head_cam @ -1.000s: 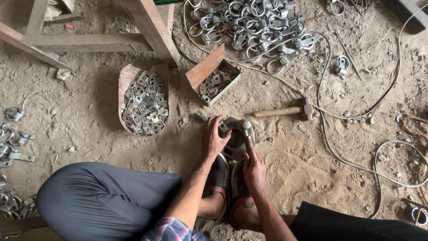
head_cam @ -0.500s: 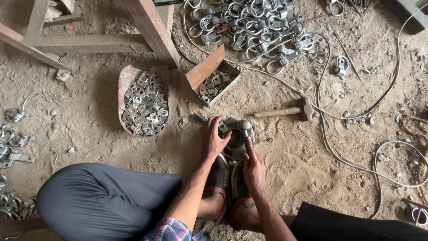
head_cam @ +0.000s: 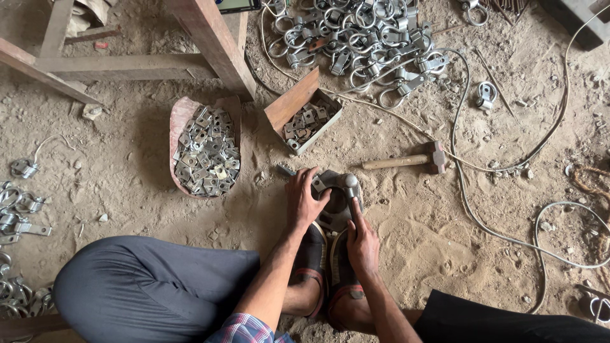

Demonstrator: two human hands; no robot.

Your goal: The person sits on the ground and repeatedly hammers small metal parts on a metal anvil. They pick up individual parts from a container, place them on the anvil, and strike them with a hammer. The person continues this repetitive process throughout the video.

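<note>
Fingers [head_cam: 304, 190] press a round grey metal clamp [head_cam: 335, 202].

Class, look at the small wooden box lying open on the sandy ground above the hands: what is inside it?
The wooden box holds a loose heap of small grey metal plates, some with holes. Its raised side hides the near corner, and the top pieces cover whatever lies beneath them.

Hardly anything has shifted: the left hand [head_cam: 306, 200] and right hand [head_cam: 362, 244] stay pressed on the metal clamp [head_cam: 337, 197].
</note>
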